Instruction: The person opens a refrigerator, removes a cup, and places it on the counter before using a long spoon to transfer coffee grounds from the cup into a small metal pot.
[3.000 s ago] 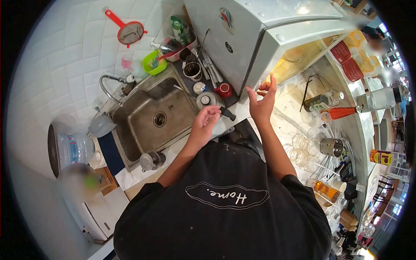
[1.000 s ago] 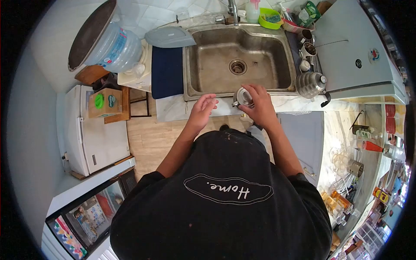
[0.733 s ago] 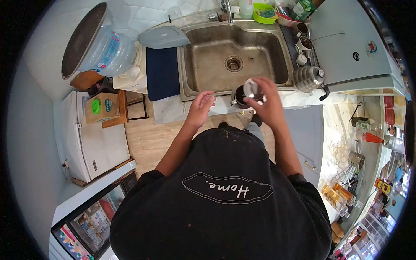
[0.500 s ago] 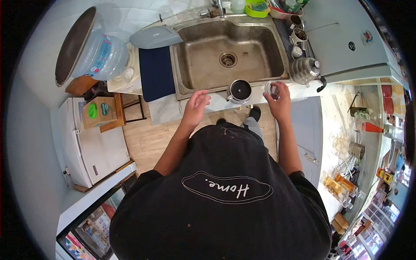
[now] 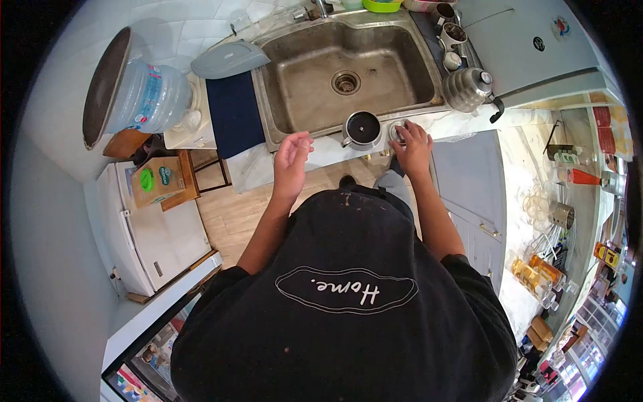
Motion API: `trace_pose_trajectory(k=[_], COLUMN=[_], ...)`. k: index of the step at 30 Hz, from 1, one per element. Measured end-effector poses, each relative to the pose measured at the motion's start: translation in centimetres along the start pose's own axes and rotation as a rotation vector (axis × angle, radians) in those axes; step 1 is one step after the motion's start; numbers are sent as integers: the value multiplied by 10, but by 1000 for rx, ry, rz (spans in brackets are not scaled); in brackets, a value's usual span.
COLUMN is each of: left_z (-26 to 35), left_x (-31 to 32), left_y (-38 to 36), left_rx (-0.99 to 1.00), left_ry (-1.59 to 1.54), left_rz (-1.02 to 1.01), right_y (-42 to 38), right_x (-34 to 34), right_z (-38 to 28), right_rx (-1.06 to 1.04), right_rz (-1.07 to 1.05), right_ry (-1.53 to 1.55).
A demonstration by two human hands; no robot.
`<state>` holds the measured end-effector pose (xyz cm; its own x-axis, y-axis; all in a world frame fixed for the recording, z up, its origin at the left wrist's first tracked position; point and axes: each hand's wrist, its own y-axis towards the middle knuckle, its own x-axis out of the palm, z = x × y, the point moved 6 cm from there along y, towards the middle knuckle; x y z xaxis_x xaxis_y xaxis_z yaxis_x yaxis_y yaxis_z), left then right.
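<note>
In the head view, the right hand (image 5: 413, 145) has its fingers bent around a small, round, see-through lid (image 5: 398, 132). The lid is low over the smooth white surface (image 5: 253, 168) with soft grey lines, just beside a round pot (image 5: 362, 130). I cannot tell if the lid touches the surface. The pot stands upright at the front edge of the sink (image 5: 301, 100). It has a shiny rim, a curved handle and a dark inside with a tiny pale knob in the middle. The left hand (image 5: 291, 164) holds nothing; its fingers are a bit curled, with the thumb near them, close to the sink's front edge.

The sink is dull, scratched metal with rounded corners and a round drain (image 5: 345, 82). A shiny metal kettle (image 5: 463, 90) with bumpy rings and a black handle sits by its right corner. A flat, dark blue mat (image 5: 234, 115) lies along its left side, below a smooth grey plastic thing (image 5: 229, 59).
</note>
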<state>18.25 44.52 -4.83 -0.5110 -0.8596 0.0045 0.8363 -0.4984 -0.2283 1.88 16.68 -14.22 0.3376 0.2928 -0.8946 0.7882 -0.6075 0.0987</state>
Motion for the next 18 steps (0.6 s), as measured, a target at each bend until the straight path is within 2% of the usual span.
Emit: trace_pose_trajectory(k=[5, 8, 11, 14, 16, 18], left_z=[17, 31, 45, 66, 79, 95], left_x=[10, 22, 38, 59, 78, 100], left_y=[3, 6, 11, 18, 27, 40], left_rx=[85, 118, 148, 165, 178, 246], left_ry=[-4, 3, 20, 43, 40, 49], left_rz=[19, 28, 28, 27, 26, 46], right_y=[3, 11, 27, 57, 82, 111], right_x=[-12, -44, -90, -150, -195, -224], right_z=[6, 9, 24, 43, 54, 78], right_rx=[-43, -83, 334, 172, 175, 210], right_rz=[91, 189, 56, 139, 192, 254], right_ry=[134, 260, 719, 965, 1103, 1100])
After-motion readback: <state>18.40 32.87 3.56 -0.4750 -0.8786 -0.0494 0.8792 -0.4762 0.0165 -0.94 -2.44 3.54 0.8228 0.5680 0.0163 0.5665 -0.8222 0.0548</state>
